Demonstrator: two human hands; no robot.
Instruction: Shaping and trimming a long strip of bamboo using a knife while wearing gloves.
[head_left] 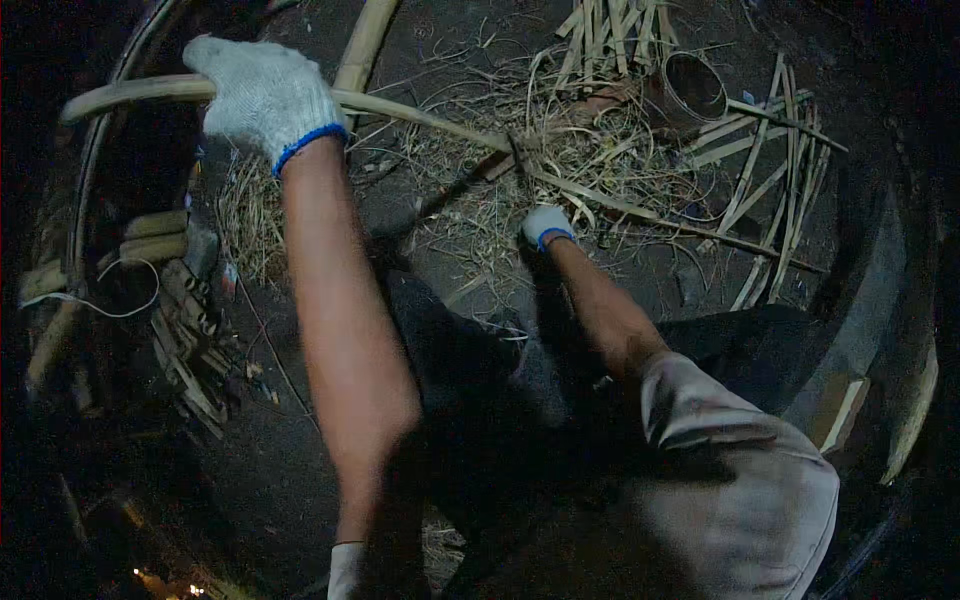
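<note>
My left hand [262,100], in a white knit glove with a blue cuff, is closed around a long, pale bamboo strip [420,114]. The strip juts out to the left of the glove and runs right across the middle of the view. My right hand [547,226], gloved the same way, is closed low at the centre. A dark, narrow knife blade [519,158] rises from it and meets the strip; the handle is hidden in the glove. Past the blade, a thinner length of bamboo [640,211] slants toward the lower right.
Tangled bamboo shavings [480,215] cover the dark ground. Split bamboo slats [615,40] and a round container [695,88] lie at the far side, with more slats [785,170] at right. Cut bamboo pieces [185,300] are piled at left. A thick bamboo pole [365,45] lies beyond.
</note>
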